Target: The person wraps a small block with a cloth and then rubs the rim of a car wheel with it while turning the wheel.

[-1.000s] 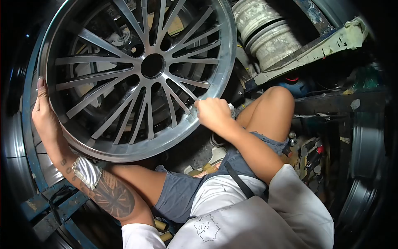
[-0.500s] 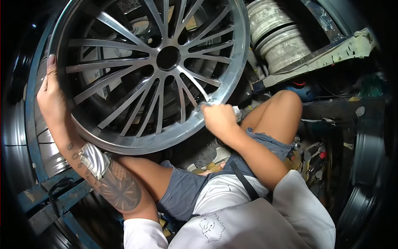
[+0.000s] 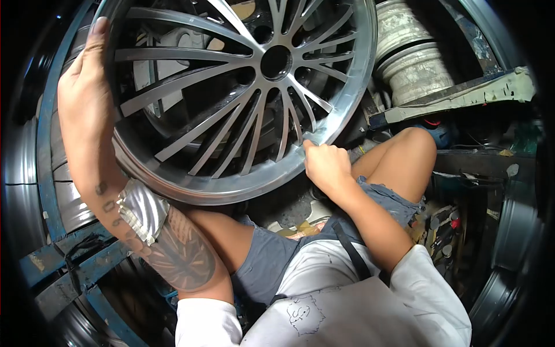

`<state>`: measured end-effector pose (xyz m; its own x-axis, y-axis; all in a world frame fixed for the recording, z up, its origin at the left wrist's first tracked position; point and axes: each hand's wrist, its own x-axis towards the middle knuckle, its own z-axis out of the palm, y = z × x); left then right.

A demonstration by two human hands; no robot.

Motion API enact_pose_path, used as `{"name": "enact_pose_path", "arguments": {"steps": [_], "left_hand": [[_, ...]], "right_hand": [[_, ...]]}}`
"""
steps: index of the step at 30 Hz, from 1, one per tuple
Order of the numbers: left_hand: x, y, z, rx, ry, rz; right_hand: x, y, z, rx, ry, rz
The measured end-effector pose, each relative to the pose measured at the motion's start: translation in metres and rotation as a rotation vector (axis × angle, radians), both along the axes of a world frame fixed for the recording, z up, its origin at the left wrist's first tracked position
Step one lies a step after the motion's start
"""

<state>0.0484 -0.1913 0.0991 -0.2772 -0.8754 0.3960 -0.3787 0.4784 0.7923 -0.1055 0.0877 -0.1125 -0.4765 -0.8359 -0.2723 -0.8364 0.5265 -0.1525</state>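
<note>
A large multi-spoke alloy wheel (image 3: 276, 84) with a bright machined face fills the upper middle, tilted in front of my lap. At its left edge my left hand (image 3: 87, 98) grips the outer rim, thumb pointing up along the side and the other fingers hidden behind. My right hand (image 3: 328, 166) is closed against the lower right lip of the wheel, near the spoke ends. What its curled fingers may hold is hidden. A silvery patch (image 3: 144, 211) is wrapped on my left forearm.
Two worn, whitish wheels (image 3: 419, 69) lie stacked at the upper right beside a battered ledge (image 3: 462, 95). A blue metal frame (image 3: 49, 156) runs down the left. Assorted tools (image 3: 442, 231) lie right of my knee (image 3: 419, 141), with more wheels (image 3: 514, 225) at far right.
The alloy wheel has shifted up and to the right and turned slightly. My left hand has risen with its edge. The right hand stays at the lower right lip; the view has shifted a little.
</note>
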Motion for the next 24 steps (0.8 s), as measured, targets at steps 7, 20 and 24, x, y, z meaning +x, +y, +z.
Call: {"name": "enact_pose_path", "arguments": {"steps": [7,20,24], "left_hand": [[-0.009,0.009,0.011,-0.024,-0.154,0.007],[-0.031,0.041,0.017,-0.584,-0.323,-0.171],[-0.039,0.094,0.043,-0.425,-0.275,-0.127]], "right_hand": [[-0.018,-0.007,0.013,0.043,-0.075,-0.154],[-0.031,-0.006,-0.005,0.048,0.018,-0.189],[-0.042,-0.002,-0.001,-0.108,0.008,-0.238]]}}
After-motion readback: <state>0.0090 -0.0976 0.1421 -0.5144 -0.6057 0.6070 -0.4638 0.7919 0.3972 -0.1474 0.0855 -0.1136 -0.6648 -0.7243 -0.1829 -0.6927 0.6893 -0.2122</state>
